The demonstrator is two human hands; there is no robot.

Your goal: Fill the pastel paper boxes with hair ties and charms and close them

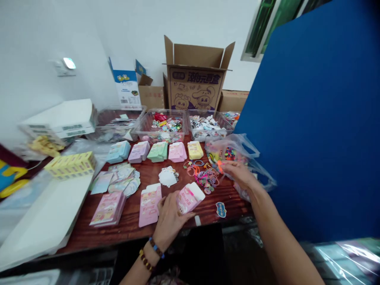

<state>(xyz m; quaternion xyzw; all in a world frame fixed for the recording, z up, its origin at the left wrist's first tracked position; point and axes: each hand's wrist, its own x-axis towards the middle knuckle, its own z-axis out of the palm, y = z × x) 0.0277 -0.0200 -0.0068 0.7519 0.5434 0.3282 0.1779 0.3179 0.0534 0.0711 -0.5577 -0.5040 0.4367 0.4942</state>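
My left hand [169,219] is closed around a small pink paper box [190,196] with its white flap open, near the table's front edge. My right hand [239,174] reaches into a heap of coloured rubber bands and small trinkets [204,176]; its fingers pinch something small and orange. A clear plastic bag [237,152] holding more coloured bits lies just behind that hand. A white sticker pile [168,177] sits between the heap and the pink box.
Stacks of flat boxes in blue, purple, green, pink and yellow [158,151] line the middle of the brown table [130,221]. Clear bins [162,126] and cardboard cartons [194,79] stand behind. A blue panel [320,118] walls the right side. Pink flat packs [108,208] lie front left.
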